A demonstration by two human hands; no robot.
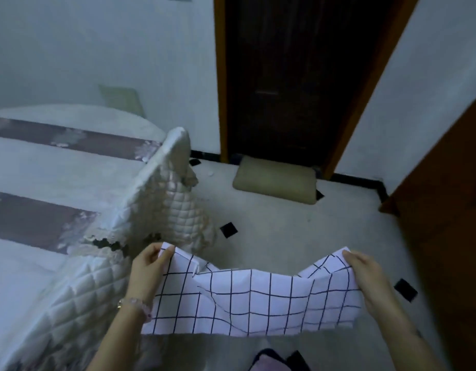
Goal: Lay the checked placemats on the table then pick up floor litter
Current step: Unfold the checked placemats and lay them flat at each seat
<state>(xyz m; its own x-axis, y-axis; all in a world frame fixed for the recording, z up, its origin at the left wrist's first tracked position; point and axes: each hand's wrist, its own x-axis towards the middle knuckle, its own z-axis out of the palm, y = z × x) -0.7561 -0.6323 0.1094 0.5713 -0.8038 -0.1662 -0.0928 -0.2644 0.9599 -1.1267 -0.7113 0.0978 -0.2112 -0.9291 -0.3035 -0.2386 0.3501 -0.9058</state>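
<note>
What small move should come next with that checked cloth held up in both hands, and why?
Probably pull the two hands apart to stretch it flat. The left hand and right hand each pinch a top corner of the checked placemat, which sags and creases in the middle.
</note>
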